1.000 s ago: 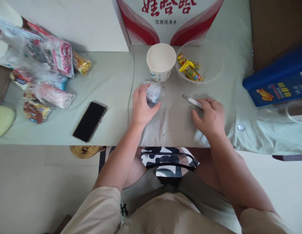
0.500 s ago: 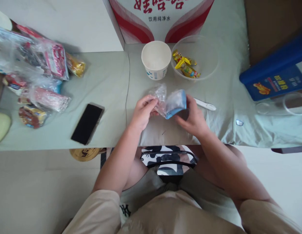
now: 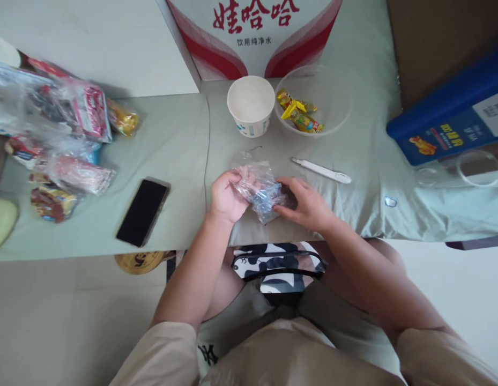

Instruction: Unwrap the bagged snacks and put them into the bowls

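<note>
Both my hands hold a crinkled clear plastic wrapper [image 3: 257, 185] with a bluish packet inside, just above the table's near edge. My left hand [image 3: 224, 197] is closed on its left side. My right hand [image 3: 307, 203] pinches its right end. A white pen-shaped tool [image 3: 321, 170] lies on the cloth just beyond my right hand. Behind it stand a white paper cup [image 3: 251, 111] and a clear bowl [image 3: 337, 102] holding yellow wrapped candies [image 3: 297, 112].
A black phone [image 3: 143, 211] lies to the left. A pile of bagged snacks [image 3: 59, 139] fills the far left. A red-and-white carton [image 3: 252, 32] stands at the back, a blue box [image 3: 453, 123] and a clear lid [image 3: 474, 169] at the right.
My right hand left the white tool and joined the left on the wrapper. Both hands drew the wrapper toward the table's near edge, and it is now more crumpled.
</note>
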Action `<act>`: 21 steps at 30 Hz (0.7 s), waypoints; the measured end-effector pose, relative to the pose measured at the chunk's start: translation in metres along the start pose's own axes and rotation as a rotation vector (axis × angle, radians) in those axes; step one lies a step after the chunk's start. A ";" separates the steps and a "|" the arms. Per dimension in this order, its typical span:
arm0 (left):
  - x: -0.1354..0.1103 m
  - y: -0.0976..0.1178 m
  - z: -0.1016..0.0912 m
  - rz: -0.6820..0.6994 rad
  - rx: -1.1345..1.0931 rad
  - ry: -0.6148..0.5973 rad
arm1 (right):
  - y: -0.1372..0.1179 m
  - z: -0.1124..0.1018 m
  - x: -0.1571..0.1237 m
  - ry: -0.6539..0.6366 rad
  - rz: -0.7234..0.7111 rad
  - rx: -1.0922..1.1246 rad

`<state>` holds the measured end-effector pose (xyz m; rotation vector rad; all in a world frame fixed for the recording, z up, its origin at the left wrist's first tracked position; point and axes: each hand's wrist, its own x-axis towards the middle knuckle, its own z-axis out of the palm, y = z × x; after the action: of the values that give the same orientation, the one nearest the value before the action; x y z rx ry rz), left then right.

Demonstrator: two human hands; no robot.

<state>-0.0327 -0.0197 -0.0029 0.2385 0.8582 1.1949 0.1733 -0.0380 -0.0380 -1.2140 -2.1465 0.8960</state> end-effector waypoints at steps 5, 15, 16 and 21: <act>0.006 -0.005 -0.002 0.071 -0.016 0.177 | -0.005 0.005 0.000 0.115 0.032 -0.040; 0.016 -0.004 -0.021 0.304 0.205 0.217 | 0.001 -0.014 0.003 0.347 0.034 -0.092; 0.016 -0.003 -0.023 0.300 0.215 0.215 | 0.001 -0.015 0.003 0.354 0.040 -0.089; 0.022 0.004 -0.034 0.324 0.224 0.234 | 0.009 -0.024 0.002 0.441 0.088 -0.128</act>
<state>-0.0571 -0.0080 -0.0337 0.4388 1.1933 1.4470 0.1933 -0.0256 -0.0289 -1.4259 -1.8265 0.4711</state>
